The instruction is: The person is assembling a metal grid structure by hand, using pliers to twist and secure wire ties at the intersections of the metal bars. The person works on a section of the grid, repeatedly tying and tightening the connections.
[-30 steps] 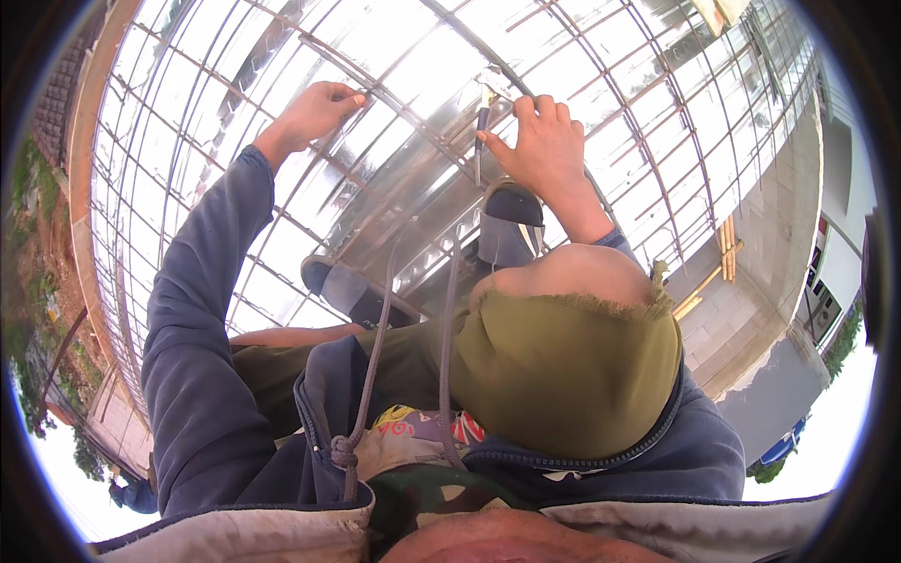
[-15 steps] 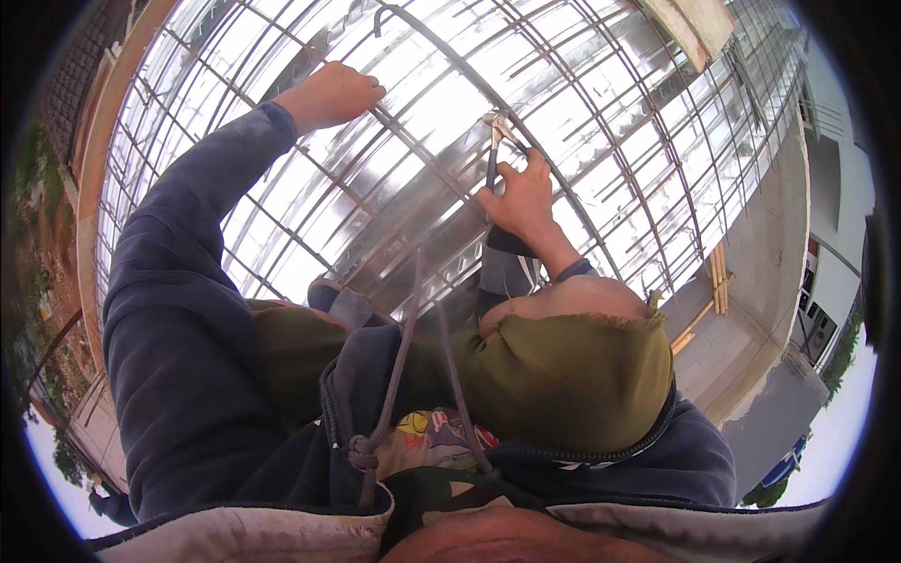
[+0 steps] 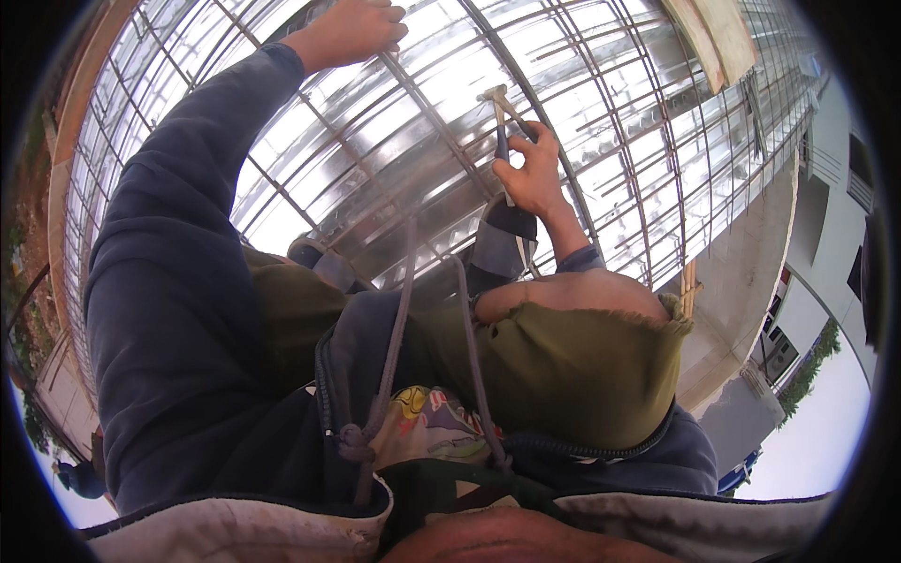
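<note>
- Shiny metal deck (image 3: 389, 206) spread out beneath a mesh (image 3: 436, 117) of steel bars, with a wooden strip (image 3: 62, 183) along its left edge and a concrete wall (image 3: 746, 272) beyond its right.
- From my remote seat I saw a board (image 3: 718, 42) lying over the mesh, toward the deck's far right.
- Both shoes (image 3: 507, 230) were planted at the deck's near side, the person crouching.
- Right hand (image 3: 533, 178): its fingers were wrapped around the pincers (image 3: 499, 120), thumb along one handle and forefinger by the other, the handles standing somewhat apart. I could not tell whether the jaws met.
- Those pincers were beyond the right shoe, head just left of a thick bar (image 3: 511, 66); their long axis pointed away from the body, tipped slightly left. I could not tell whether they touched steel.
- Left hand (image 3: 352, 36): it was farther out, toward the deck's far left, well apart from the pincers' head. Its fingers were curled close over the mesh; I could not tell whether they pinched anything.
</note>
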Available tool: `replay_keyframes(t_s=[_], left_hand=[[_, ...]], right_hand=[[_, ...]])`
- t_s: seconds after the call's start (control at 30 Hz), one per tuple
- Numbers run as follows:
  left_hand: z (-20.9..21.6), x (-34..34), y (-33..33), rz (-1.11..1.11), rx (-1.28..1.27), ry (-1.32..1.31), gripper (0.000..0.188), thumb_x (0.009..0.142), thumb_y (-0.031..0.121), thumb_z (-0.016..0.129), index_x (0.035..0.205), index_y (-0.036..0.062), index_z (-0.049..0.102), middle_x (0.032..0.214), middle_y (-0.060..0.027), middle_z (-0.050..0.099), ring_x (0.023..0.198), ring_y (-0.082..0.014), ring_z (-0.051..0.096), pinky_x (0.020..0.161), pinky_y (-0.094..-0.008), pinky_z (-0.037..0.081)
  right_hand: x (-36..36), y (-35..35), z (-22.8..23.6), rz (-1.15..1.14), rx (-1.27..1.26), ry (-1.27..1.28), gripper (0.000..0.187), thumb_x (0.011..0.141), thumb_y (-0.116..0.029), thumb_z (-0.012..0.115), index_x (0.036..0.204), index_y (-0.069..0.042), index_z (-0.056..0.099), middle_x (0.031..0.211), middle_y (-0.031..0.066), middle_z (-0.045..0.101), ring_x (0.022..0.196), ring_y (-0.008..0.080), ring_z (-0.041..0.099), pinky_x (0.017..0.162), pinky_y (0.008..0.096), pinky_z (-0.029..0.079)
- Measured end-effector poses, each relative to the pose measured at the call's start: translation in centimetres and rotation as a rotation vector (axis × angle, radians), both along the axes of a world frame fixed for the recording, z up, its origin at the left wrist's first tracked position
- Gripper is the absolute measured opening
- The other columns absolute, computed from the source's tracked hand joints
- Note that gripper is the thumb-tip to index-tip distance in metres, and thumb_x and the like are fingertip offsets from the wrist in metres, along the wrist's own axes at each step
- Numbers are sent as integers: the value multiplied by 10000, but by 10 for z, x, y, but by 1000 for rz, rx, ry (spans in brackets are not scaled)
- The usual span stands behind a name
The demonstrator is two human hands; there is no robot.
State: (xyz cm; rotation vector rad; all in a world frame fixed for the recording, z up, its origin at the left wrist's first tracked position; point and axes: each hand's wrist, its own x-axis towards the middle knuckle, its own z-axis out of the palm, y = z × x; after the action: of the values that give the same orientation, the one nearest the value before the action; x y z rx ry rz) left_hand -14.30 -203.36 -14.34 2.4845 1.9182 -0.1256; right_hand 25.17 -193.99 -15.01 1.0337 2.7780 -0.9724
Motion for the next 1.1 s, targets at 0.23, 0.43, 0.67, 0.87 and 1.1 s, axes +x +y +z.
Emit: replay_keyframes(t_s=[0.23, 0.43, 0.67, 0.87, 1.1], left_hand=[[20, -7, -11, -134, 183, -153, 38, 884, 217, 632, 886, 179, 637, 900, -6, 622, 972, -211, 647, 857, -397, 520], [-17, -1, 7, -160, 200, -136, 101, 898, 218, 630, 887, 142, 695, 922, -47, 700, 927, -263, 686, 927, -472, 517], [0, -17, 0, -69, 149, -174, 164, 846, 234, 677, 795, 97, 751, 815, -109, 733, 813, -309, 722, 768, -472, 535], [14, -20, 1, -116, 252, -241, 161, 827, 234, 714, 819, 84, 772, 810, -124, 744, 813, -332, 727, 756, -467, 549], [-6, -24, -5, 12, 357, -372, 144, 823, 151, 700, 849, 30, 773, 821, -163, 748, 791, -362, 733, 741, -470, 573]], right_hand=[[-6, 10, 8, -318, -667, -141, 439, 880, -254, 655, 1218, 20, 710, 1272, 251, 649, 1108, 383, 646, 973, 457, 498], [-38, -6, 53, 123, -38, -211, 216, 849, -160, 636, 950, 30, 624, 965, 207, 609, 912, 411, 652, 803, 476, 538], [-135, 18, 97, 727, 454, -367, 150, 931, -71, 594, 1030, -28, 698, 1059, 136, 645, 1012, 367, 690, 993, 617, 503], [-196, 1, 140, 1135, 961, -684, 279, 973, -156, 613, 1141, 3, 767, 1606, 316, 417, 1463, 583, 383, 1112, 857, 206], [-261, -67, 147, 1102, 887, -1081, 520, 938, -167, 681, 1436, -22, 637, 1635, 337, 353, 1484, 599, 333, 1096, 869, 208]])
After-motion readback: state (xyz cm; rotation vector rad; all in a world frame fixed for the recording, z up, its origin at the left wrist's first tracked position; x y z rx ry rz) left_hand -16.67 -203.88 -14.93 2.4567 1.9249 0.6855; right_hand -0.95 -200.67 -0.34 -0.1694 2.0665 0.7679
